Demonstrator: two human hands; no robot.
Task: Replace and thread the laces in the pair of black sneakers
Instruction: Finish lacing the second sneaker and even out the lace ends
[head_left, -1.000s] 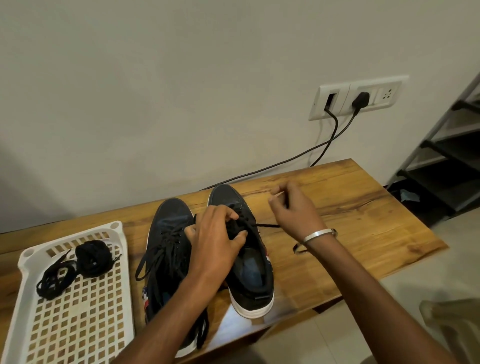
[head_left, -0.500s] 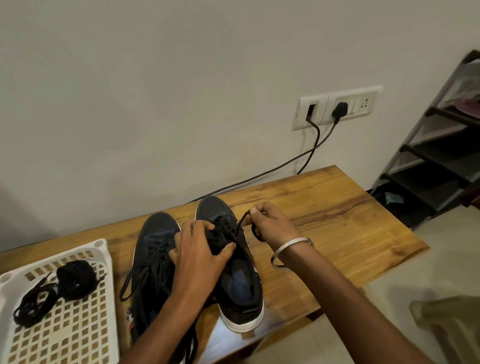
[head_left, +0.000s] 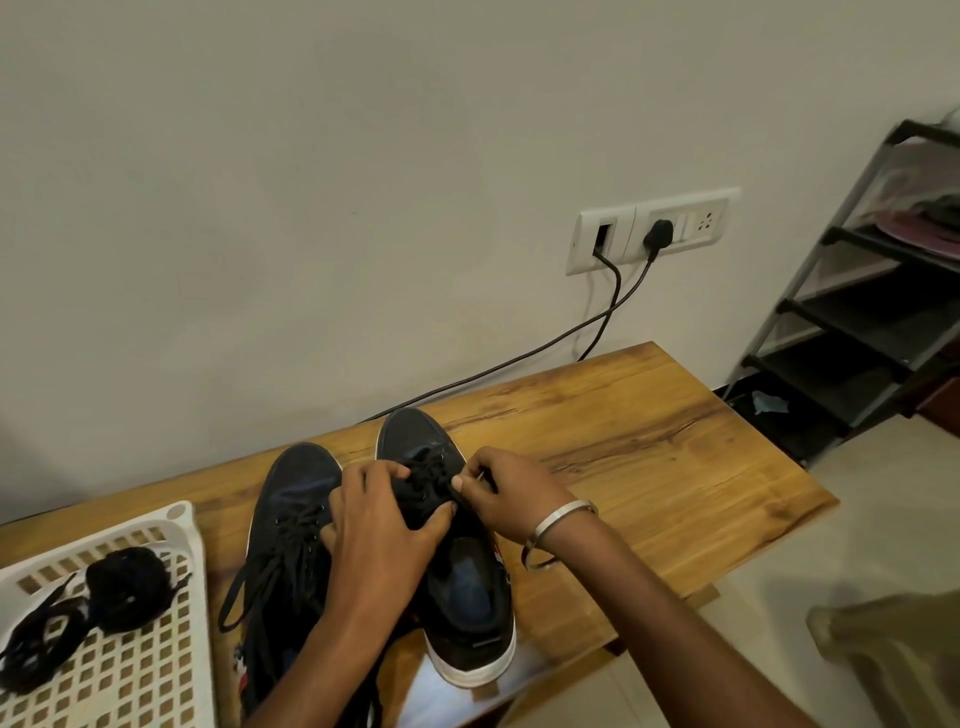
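Observation:
Two black sneakers stand side by side on the wooden table (head_left: 649, 467), toes toward the wall. The left sneaker (head_left: 291, 525) has loose black laces hanging over its side. My left hand (head_left: 379, 525) grips the tongue and lace area of the right sneaker (head_left: 467, 587). My right hand (head_left: 504, 488) pinches a black lace end right at the eyelets on that shoe's right side. A steel bangle sits on my right wrist.
A white plastic tray (head_left: 176, 525) at the table's left holds a bundle of black laces (head_left: 119, 587). Two black cables (head_left: 597, 322) run from the wall socket (head_left: 654, 228) down behind the table. A dark shelf rack (head_left: 857, 312) stands at the right.
My right hand, which had pulled the lace out to the right, has come back in to the right sneaker's eyelets. My left hand has kept its grip on that shoe.

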